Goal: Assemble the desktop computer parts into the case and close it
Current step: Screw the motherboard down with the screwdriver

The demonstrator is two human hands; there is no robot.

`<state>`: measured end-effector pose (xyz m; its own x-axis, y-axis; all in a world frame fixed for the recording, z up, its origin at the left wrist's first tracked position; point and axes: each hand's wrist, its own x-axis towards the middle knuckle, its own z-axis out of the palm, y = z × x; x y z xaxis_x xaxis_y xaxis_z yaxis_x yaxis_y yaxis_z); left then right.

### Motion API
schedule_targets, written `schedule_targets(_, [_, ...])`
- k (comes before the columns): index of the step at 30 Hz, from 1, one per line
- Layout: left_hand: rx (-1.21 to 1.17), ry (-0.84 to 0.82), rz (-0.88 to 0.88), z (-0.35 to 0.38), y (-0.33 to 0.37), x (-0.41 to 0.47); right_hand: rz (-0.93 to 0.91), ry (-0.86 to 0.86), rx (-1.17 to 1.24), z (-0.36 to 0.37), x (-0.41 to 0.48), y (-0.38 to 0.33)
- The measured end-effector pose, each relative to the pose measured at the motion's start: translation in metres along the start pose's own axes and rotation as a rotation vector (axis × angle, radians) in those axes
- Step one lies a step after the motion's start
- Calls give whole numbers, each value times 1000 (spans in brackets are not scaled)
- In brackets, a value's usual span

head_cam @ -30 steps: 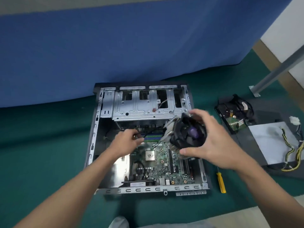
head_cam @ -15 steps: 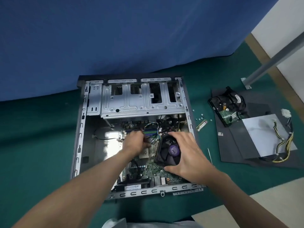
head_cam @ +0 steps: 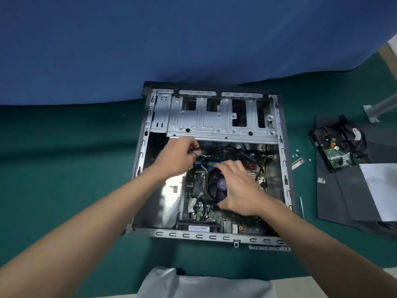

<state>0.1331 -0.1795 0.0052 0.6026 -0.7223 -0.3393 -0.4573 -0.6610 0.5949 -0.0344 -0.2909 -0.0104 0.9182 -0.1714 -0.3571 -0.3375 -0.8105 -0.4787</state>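
Seating cooler fan (head_cam: 216,187) on motherboard (head_cam: 194,187): our right hand (head_cam: 238,190) grips it, left hand (head_cam: 178,157) pinches its cable (head_cam: 203,161). Likely risk: cable trapped underneath if we slacken.

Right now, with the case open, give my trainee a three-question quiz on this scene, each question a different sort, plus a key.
1. True or false: the right hand grips the cooler fan inside the case.
2. The left hand pinches: A) a screwdriver, B) a thin cable, C) a memory stick?
3. Fill in: the hard drive lies outside the case, on the person's ___ side.
Key: 1 true; 2 B; 3 right.
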Motion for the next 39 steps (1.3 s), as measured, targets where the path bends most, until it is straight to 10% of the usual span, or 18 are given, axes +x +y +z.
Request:
schedule_targets(8, [286, 82, 240, -18, 1, -8, -20, -30, -165, 12, 24, -5])
schedule_targets(22, [17, 141, 246, -6, -15, -29, 8, -23, -219, 29, 23, -7])
schedule_targets(28, [298, 211, 173, 24, -26, -58, 11, -67, -216, 30, 25, -9])
schedule_targets(33, [576, -170, 7, 44, -33, -73, 46, -101, -193, 31, 27, -7])
schedule_targets(39, [-93, -540, -252, 48, -36, -71, 31, -108, -181, 32, 28, -1])
